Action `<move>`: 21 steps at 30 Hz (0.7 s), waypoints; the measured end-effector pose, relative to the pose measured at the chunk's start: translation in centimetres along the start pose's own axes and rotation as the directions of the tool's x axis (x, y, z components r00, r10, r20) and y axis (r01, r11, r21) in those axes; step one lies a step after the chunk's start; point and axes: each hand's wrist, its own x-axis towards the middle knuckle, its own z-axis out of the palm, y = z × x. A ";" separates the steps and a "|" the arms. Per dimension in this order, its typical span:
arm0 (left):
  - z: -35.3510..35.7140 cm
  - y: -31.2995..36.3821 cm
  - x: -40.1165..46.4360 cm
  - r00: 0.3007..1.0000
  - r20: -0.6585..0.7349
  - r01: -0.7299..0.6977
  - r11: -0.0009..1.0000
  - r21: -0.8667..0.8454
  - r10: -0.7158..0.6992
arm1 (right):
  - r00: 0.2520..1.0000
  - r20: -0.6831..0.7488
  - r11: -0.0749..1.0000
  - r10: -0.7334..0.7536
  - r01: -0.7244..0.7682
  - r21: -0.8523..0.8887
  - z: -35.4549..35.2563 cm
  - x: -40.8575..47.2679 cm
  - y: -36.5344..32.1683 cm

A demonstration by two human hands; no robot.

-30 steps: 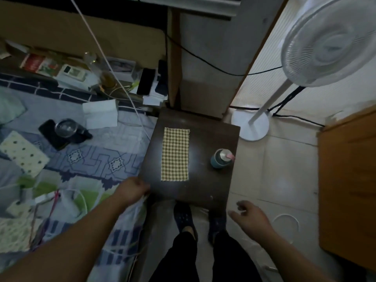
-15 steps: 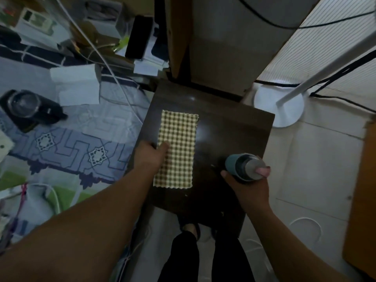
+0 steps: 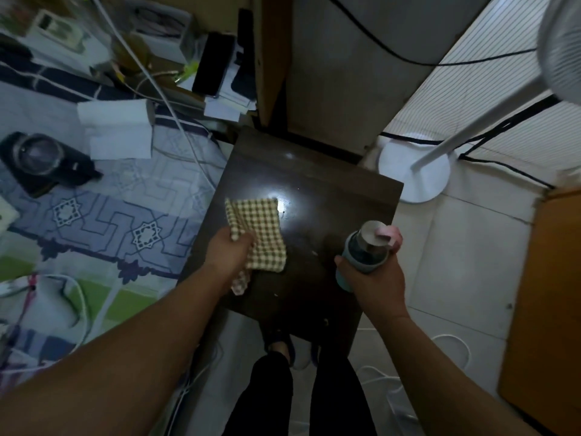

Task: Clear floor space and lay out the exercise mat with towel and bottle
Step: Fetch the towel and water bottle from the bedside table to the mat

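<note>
Item: checked towel (image 3: 261,229), yellow-brown and white. Bunched and partly folded, gathered in the left hand (image 3: 231,256), whose fingers curl round its near edge; one corner hangs below the hand, the far part lies on or just above the dark table (image 3: 330,196); contact cannot be told.

Item: bottle (image 3: 364,250), teal body, metal cap, pink part at the top edge. Tilted, cap pointing away from the person. The right hand (image 3: 374,284) grips its lower body, fingers wrapped round it. It is over the table's right side; whether its base touches the top cannot be told. Contents not visible.

Item: dark table, glossy brown top with a bright reflection just beyond the towel. It stands between the bed (image 3: 103,221) on the left and the tiled floor (image 3: 465,262) on the right. The person's legs and dark shoes show under its near edge.

Item: bed, patterned sheet in blue, white and green. On it: folded white paper (image 3: 116,130), a dark object with a round glass part (image 3: 41,158), white cables.

Item: standing fan, white round base (image 3: 408,174) on the floor just beyond the table's far right corner, pole slanting up to the fan head at the upper right.

Item: wooden cabinet (image 3: 547,309), right edge. Exercise mat: not seen.
</note>
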 end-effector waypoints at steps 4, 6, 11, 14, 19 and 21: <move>-3.4 -1.0 -5.2 0.961 0.120 0.269 0.946 -0.180 -0.250 | 0.994 0.080 0.994 -0.073 0.079 -0.075 -2.0 -3.7 -2.3; -5.3 -1.8 -8.4 0.931 0.171 0.348 0.925 -0.151 -0.322 | 0.988 0.132 0.984 -0.083 0.102 -0.144 -3.4 -6.0 -3.4; -9.6 -4.2 -17.1 0.960 0.077 0.266 0.963 0.052 -0.269 | 0.960 0.278 0.942 -0.032 0.122 -0.314 -7.0 -10.7 -4.8; -11.3 -6.4 -22.2 0.977 0.039 0.201 0.967 0.159 -0.209 | 0.927 0.371 0.901 -0.052 0.204 -0.383 -9.1 -13.0 -4.6; -12.4 -10.0 -29.2 0.971 -0.073 0.240 0.934 0.265 -0.229 | 0.818 0.571 0.777 -0.070 0.404 -0.483 -12.1 -14.4 -4.6; -12.2 -12.0 -32.1 0.969 -0.103 0.246 0.932 0.267 -0.227 | 0.762 0.646 0.708 -0.048 0.482 -0.516 -13.1 -14.5 -4.9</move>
